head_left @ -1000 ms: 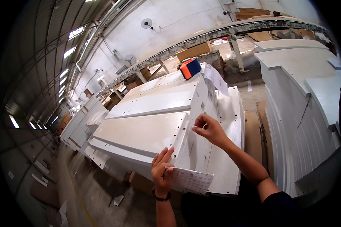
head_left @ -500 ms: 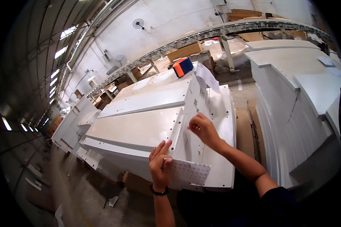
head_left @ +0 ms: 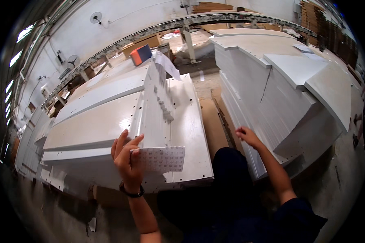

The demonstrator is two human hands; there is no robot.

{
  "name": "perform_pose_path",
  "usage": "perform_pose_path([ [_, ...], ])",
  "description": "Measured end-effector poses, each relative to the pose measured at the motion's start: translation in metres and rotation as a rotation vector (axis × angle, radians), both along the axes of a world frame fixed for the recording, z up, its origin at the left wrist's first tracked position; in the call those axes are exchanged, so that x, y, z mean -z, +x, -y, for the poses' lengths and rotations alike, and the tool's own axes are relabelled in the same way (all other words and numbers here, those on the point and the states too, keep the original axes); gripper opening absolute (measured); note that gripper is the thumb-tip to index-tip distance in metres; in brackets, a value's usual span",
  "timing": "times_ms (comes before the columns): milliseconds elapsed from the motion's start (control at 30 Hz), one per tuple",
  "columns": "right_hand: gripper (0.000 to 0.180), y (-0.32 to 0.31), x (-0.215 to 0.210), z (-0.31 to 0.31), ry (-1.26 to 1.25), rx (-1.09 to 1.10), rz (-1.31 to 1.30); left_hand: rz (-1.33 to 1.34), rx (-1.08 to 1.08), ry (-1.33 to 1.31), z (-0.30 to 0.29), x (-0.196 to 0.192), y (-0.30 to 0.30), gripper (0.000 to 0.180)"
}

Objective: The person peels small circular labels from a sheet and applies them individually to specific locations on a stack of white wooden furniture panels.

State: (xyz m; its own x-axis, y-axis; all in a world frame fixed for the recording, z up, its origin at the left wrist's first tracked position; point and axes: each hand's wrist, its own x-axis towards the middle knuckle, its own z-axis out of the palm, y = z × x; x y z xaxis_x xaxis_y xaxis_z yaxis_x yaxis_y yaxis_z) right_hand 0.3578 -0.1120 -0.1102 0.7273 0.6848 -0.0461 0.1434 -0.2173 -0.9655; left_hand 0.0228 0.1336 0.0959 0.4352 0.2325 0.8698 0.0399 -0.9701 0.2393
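My left hand (head_left: 127,162), with a dark band at its wrist, pinches the left end of a white label sheet (head_left: 166,158) printed in rows. Its other fingers point up beside the near corner of a stack of pale panels (head_left: 97,121). The sheet hangs over the stack's lower white ledge. Off to the right, my right hand (head_left: 248,137) is closed with thumb and fingers together, close to the side of a second panel stack (head_left: 263,93). Whatever its fingertips hold, if anything, is too small to make out.
An orange and blue block (head_left: 141,54) stands on the far end of the left stack, beside a hanging paper (head_left: 166,67). Brown cardboard (head_left: 213,121) lies in the narrow gap between the stacks. A long conveyor (head_left: 162,28) crosses behind.
The view has swung right. My right hand has left the left stack's holed edge and moved over to the right stack. My left hand still holds the label sheet.
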Motion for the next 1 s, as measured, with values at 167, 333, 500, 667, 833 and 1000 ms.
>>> perform_pose_path([
  [167, 0.029, -0.029, 0.145, 0.068, -0.116, 0.044, -0.248, 0.051, -0.001, -0.008, 0.006, 0.002, 0.006, 0.037],
  [333, 0.031, -0.113, 0.169, 0.078, -0.266, 0.072, -0.563, 0.018, -0.036, -0.044, 0.004, 0.001, -0.003, 0.036],
  [500, 0.030, -0.160, 0.119, 0.108, -0.313, 0.267, -0.651, -0.078, -0.029, -0.029, 0.000, 0.003, -0.006, 0.036],
  [667, 0.029, -0.190, 0.093, 0.108, -0.347, 0.362, -0.668, -0.302, 0.055, 0.121, -0.015, -0.003, -0.020, 0.021],
  [833, 0.029, -0.206, 0.065, 0.117, -0.361, 0.456, -0.668, -0.271, 0.207, 0.154, -0.023, -0.013, -0.018, 0.003],
  [1000, 0.029, -0.213, 0.050, 0.115, -0.377, 0.487, -0.654, -0.253, 0.200, 0.138, -0.028, -0.009, -0.020, 0.005],
])
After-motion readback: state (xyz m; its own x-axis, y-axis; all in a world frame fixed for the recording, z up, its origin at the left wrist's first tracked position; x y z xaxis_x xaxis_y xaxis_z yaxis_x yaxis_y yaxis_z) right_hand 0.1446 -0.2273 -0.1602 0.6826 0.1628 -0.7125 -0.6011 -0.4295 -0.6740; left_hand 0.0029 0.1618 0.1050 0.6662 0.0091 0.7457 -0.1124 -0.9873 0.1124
